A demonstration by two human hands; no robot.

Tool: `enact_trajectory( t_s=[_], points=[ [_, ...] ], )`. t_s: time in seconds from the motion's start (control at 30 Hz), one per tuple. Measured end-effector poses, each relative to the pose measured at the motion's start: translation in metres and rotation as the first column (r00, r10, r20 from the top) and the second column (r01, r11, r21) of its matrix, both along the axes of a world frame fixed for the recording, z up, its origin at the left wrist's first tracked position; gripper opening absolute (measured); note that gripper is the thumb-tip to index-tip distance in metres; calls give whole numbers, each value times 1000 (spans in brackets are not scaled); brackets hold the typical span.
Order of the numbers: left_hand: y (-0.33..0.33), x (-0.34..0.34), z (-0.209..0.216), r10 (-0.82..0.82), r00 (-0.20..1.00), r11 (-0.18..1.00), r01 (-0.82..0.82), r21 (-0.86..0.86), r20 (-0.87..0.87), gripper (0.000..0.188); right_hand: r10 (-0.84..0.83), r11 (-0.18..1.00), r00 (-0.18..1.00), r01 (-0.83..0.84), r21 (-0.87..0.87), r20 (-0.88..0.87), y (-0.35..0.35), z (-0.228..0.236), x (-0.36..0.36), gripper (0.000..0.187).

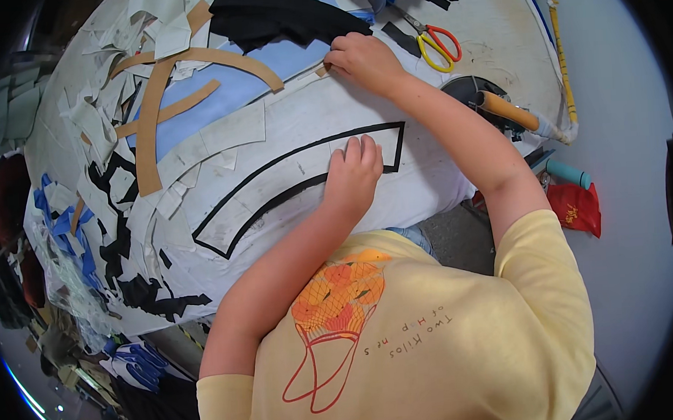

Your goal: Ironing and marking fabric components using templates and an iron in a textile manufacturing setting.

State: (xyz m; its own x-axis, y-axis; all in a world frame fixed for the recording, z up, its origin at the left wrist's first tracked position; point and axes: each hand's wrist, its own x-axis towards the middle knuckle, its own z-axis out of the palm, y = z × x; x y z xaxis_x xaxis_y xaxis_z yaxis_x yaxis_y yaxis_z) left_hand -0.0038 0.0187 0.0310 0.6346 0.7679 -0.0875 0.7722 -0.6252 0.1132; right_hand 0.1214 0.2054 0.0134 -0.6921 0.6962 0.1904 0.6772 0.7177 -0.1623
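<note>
A curved white piece with a black border [270,179] lies flat on the white-covered table. My left hand [355,171] rests on its right part, fingers slightly apart and pressing down. Farther up, my right hand [365,62] is at the right end of a light blue sheet [290,58], beside crumpled black fabric [281,19]. Its fingers are bent together, and what they hold, if anything, is hidden. A small brown bit [322,71] shows by its fingertips. Scissors with red and yellow handles [438,46] lie to the right of that hand.
Brown curved strips [150,136] cross over the blue sheet at the left. White pattern pieces [233,129] and black scraps [130,259] cover the left side. A dark round object [471,93] with a brown-handled tool [510,112] sits at the right edge, near my right forearm.
</note>
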Motion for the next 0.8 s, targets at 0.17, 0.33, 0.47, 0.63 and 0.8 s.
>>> enact_trajectory(
  t_s=[0.17,0.33,0.47,0.63,0.8],
  points=[
    [-1,2,-1,0,1000,1000,0,9,-31,49,16,998,998,-19,64,55,3,3,-4,6],
    [-5,1,-1,-67,997,998,66,-20,-40,48,-80,996,968,67,-63,-238,-17,38,-5,10],
    [-8,5,-4,-44,997,999,43,-25,-61,48,-486,719,777,95,-689,-400,-76,63,-7,8],
    [-9,8,-5,-35,994,998,29,-58,-101,47,-538,517,762,-38,-855,-360,-107,40,3,17],
    [-7,7,2,-54,991,997,46,-66,-125,44,-456,599,838,40,-800,-300,-112,40,4,19]
  ],
)
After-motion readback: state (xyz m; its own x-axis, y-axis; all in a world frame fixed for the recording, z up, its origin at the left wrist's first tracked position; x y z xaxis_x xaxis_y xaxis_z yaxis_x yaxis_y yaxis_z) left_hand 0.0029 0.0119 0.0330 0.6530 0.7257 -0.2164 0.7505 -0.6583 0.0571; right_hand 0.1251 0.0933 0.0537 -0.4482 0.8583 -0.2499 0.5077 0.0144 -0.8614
